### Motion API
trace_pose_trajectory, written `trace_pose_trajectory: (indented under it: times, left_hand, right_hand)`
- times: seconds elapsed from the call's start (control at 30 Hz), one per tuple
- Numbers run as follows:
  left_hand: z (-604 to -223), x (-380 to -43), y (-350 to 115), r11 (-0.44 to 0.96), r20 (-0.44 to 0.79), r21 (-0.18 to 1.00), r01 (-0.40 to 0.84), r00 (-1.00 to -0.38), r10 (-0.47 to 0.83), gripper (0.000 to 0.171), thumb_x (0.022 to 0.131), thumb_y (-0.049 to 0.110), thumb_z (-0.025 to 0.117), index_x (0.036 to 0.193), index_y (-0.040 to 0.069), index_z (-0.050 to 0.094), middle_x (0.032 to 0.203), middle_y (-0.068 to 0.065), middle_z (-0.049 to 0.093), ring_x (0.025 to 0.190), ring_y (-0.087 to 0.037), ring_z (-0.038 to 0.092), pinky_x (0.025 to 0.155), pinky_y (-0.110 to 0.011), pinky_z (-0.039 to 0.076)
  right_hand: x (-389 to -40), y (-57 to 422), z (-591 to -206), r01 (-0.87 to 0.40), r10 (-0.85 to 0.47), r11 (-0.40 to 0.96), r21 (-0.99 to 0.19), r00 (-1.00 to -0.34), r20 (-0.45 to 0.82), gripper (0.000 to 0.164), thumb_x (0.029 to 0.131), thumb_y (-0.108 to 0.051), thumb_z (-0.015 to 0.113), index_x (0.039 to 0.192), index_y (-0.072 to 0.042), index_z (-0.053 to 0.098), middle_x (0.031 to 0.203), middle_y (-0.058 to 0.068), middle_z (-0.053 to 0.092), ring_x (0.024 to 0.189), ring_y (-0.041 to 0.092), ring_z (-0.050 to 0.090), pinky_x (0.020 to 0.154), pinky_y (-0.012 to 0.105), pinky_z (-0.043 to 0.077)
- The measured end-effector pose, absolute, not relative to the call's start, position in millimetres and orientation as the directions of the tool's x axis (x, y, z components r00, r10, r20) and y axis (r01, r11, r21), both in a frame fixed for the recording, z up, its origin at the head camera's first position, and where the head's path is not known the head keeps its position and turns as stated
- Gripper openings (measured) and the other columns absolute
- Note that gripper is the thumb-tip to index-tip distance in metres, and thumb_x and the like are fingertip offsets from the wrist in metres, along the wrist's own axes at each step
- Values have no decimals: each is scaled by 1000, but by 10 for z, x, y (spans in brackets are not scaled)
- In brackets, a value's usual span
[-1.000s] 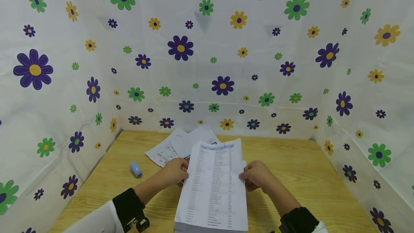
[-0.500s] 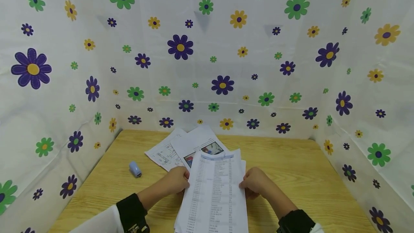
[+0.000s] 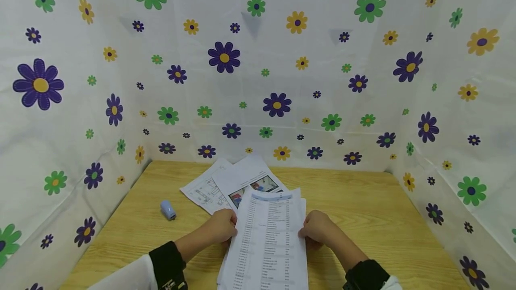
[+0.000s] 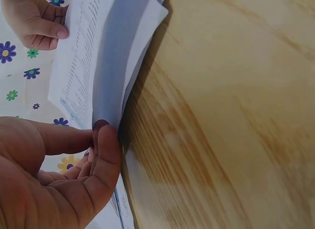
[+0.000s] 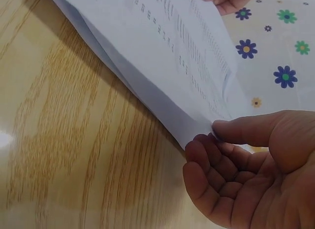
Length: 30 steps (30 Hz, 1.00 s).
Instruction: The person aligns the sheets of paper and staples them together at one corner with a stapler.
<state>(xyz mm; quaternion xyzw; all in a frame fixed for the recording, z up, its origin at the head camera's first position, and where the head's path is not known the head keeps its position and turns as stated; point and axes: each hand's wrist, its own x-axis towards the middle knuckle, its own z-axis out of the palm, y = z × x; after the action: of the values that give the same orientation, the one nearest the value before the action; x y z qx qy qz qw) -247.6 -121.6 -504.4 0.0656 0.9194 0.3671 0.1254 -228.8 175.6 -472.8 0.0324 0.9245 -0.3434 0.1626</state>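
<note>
In the head view, a white printed sheet [image 3: 266, 245] with a blue header band and columns of text tilts up towards me at the table's near middle. My left hand [image 3: 222, 227] pinches its left edge, and my right hand [image 3: 317, 228] pinches the right edge. More paper lies under this sheet. Thumb and fingertips of the left hand [image 4: 59, 175] meet on the paper edge [image 4: 110, 81] in the left wrist view. From the right wrist, the right hand [image 5: 251, 175] has thumb and fingers at the corner of the paper [image 5: 147, 56], its other fingers curled.
Behind the held paper, a sheet with two colour pictures [image 3: 246, 178] overlaps a sheet with a line drawing [image 3: 205, 191]. A small light-blue object [image 3: 168, 210] lies on the wooden table [image 3: 363, 209] to the left. A flower-patterned curtain [image 3: 258, 79] encloses the back and sides.
Both hands have moved down and slightly nearer with the sheet, mostly during the first half second. The colour pictures behind it have come into view.
</note>
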Motion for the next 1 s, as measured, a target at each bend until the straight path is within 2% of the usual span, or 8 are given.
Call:
trace_pose_trajectory:
  times: [0.33,0.77,1.0]
  left_hand:
    - [-5089,-2465,-1197,768,-157,637,59,-966,204,14,83,-4,70,86,2,58,72,-7,56,54,-16,59,45,-26,52]
    - [-5055,-2450,-1203,791,-116,605,89,-973,198,14,80,-4,69,84,3,57,69,-6,57,50,-14,58,43,-25,48]
    - [-5082,-2455,-1206,796,-117,599,87,-974,194,16,81,-3,71,84,3,57,72,-6,57,52,-15,59,43,-26,50]
  right_hand:
    - [-2257,1740,-4789,183,-12,800,-571,-947,-320,22,86,-9,78,70,-4,64,65,8,67,56,18,65,51,29,53]
    - [-2247,1721,-4798,144,-16,834,-533,-959,-284,23,83,-10,80,69,-5,62,63,8,66,52,18,63,48,27,52]
    - [-2246,1726,-4815,157,6,836,-526,-961,-277,24,82,-10,81,69,-5,61,62,9,65,52,18,63,48,27,52]
